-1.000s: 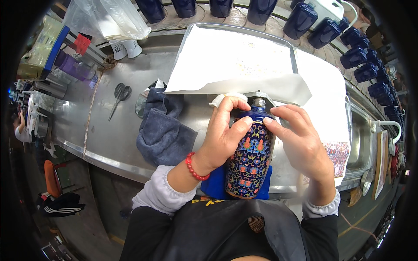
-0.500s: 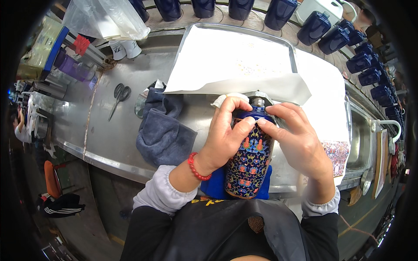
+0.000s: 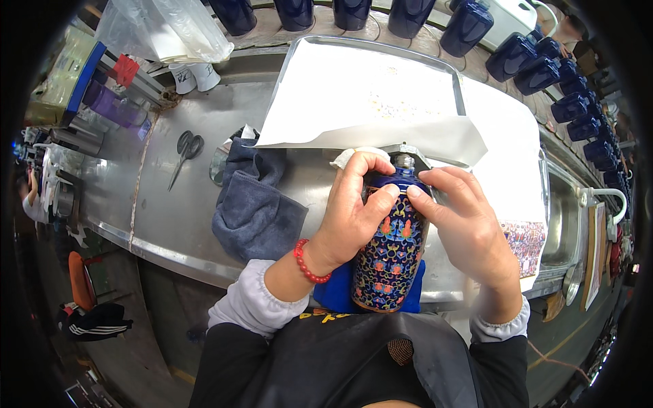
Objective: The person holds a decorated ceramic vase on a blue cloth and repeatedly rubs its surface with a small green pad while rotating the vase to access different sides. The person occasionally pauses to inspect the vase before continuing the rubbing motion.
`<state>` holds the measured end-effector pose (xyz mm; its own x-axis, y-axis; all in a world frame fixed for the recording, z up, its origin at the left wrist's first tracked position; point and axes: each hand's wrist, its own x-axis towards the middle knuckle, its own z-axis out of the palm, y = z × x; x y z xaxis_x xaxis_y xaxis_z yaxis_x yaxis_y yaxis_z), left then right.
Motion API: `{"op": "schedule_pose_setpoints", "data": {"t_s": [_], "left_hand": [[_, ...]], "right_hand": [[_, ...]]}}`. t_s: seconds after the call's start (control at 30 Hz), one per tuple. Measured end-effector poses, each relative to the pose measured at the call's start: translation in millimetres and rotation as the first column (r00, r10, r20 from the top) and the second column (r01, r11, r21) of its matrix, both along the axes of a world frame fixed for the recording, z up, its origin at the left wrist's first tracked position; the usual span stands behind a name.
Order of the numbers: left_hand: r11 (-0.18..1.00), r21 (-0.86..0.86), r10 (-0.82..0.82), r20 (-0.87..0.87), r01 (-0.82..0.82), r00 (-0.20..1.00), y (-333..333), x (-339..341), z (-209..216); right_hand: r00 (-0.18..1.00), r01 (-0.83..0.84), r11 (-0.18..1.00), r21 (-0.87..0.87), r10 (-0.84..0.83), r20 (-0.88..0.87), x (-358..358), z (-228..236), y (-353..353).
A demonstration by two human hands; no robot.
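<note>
A dark blue glass bottle with a colourful floral pattern leans toward me, its threaded neck pointing away. My left hand, a red bead bracelet at its wrist, grips the bottle's left side near the shoulder. On the right side, my right hand rests its thumb on the upper edge of the pattern, with the fingers curled beside the shoulder. Both thumbs press close together there. Behind the neck is a metal fitting, partly hidden, with a white cloth beside it. A blue cloth lies under the bottle's base.
A metal tray with white decal paper stands ahead. A grey-blue towel and scissors lie left. Plain blue bottles line a curved conveyor behind. A patterned sheet and a sink are on the right.
The right thumb has slid slightly to the right along the pattern's upper edge, and the held bottle has shifted a little. Bottles on the conveyor have moved along, seemingly to the right.
</note>
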<state>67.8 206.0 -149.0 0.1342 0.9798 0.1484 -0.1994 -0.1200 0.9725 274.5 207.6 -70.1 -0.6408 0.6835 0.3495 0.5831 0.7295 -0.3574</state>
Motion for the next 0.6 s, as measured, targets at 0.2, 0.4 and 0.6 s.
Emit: {"op": "schedule_pose_setpoints", "data": {"t_s": [0.2, 0.4, 0.6], "left_hand": [[0.998, 0.028, -0.052, -0.068, 0.054, 0.996, -0.3, -3.9, -0.3], [0.993, -0.081, -0.084, 0.06, 0.088, 0.995, -2.2, -4.2, -0.4], [0.99, -0.094, -0.104, 0.026, 0.106, 0.994, -2.3, -6.9, 2.5]], "right_hand": [[1.0, -0.007, 1.0, 0.002, 0.007, -0.004, -0.3, -0.5, 0.0], [1.0, -0.005, 1.0, -0.025, 0.005, -0.01, 1.7, -4.3, -1.5], [0.998, -0.015, 1.0, -0.005, 0.015, -0.069, 3.7, -8.3, -1.8]]}}
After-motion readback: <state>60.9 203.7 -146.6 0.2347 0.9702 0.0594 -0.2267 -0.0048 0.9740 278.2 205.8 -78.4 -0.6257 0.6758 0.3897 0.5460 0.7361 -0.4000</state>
